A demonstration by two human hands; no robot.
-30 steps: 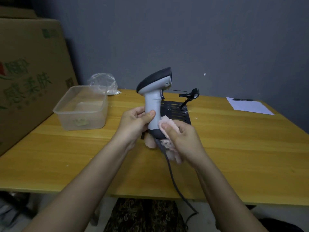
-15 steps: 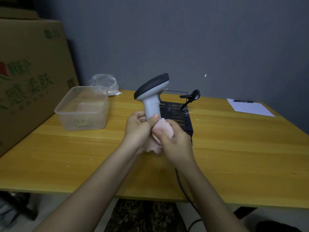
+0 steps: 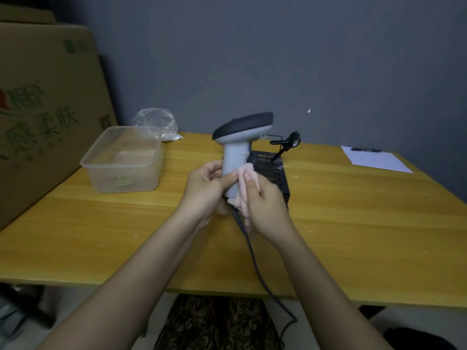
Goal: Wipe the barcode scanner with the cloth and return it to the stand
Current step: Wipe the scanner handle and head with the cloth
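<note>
The barcode scanner (image 3: 238,145) is gripped by the left hand (image 3: 206,186); a pink cloth (image 3: 243,195) is pinched against its handle by the right hand (image 3: 265,203). The black stand (image 3: 274,170) is partly hidden behind them; a plastic container (image 3: 123,160) sits well left.

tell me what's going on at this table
A person is cleaning a barcode scanner. The left hand grips its handle and holds it upright above the table, while the right hand presses a pink cloth against the handle. The black stand sits empty just behind.
</note>
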